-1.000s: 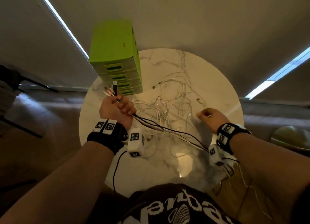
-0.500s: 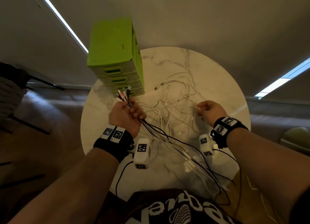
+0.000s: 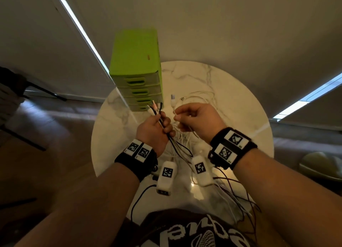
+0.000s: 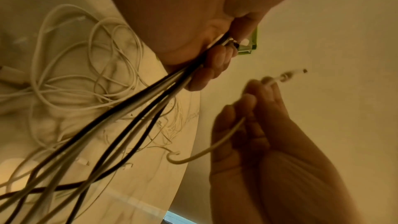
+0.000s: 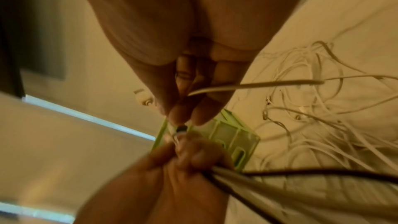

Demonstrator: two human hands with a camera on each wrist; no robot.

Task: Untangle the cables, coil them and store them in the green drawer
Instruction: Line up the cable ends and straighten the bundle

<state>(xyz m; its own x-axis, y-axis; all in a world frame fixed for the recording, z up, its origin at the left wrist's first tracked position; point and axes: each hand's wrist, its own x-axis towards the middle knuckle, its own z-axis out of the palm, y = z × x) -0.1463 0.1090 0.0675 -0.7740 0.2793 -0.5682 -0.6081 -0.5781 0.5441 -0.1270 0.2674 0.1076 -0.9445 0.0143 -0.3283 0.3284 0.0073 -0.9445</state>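
My left hand [image 3: 157, 126] grips a bundle of black and white cables [image 4: 137, 113] near their plug ends [image 3: 155, 107], held up above the table. Close beside it, my right hand [image 3: 192, 119] pinches one white cable [image 4: 217, 142] just below its plug [image 3: 173, 100]. A tangle of white cables [image 3: 201, 100] lies on the marble table behind and under both hands. The green drawer unit [image 3: 137, 69] stands at the table's back left with all its drawers closed.
The round white marble table [image 3: 231, 91] ends close to my body, and several cables hang over its near right edge [image 3: 240, 200]. A dark chair [image 3: 11, 102] stands on the left floor. An olive seat [image 3: 322, 165] is at the right.
My right hand lifted off the table with a white cable end and moved left, up beside my left hand. My left hand shifted right with its bundle.
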